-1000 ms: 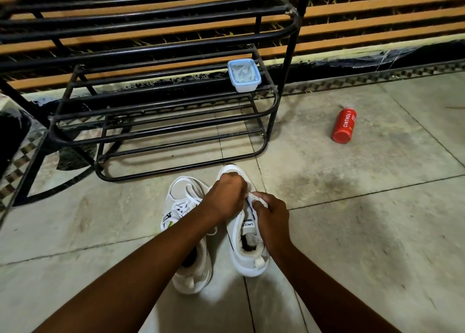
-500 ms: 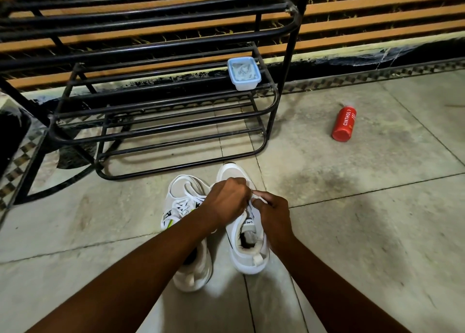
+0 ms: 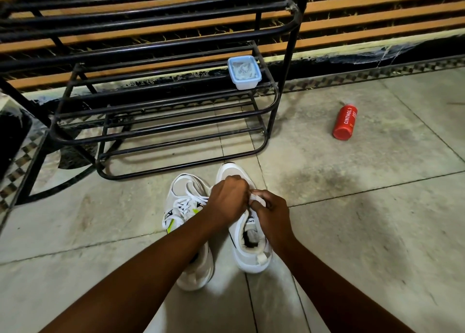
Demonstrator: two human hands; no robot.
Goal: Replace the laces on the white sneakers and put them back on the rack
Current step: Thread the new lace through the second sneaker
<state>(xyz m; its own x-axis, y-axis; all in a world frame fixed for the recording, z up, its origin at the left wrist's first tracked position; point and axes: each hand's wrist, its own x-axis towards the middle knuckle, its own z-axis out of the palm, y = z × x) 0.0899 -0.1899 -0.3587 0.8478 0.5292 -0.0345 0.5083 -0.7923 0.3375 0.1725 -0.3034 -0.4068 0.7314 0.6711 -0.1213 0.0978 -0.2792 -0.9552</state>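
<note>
This looks like a home entryway or porch. A black metal shoe rack (image 3: 161, 111) stands on a worn tiled floor (image 3: 352, 206) against a wall, with white sneakers (image 3: 249, 252) before it.

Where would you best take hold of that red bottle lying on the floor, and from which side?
I would grip the red bottle around the middle of its round body, coming down from above with fingers on its two long sides. It lies flat on the floor, its narrow end pointing toward the wall, with bare tile around it, so nothing blocks a top approach.
</note>
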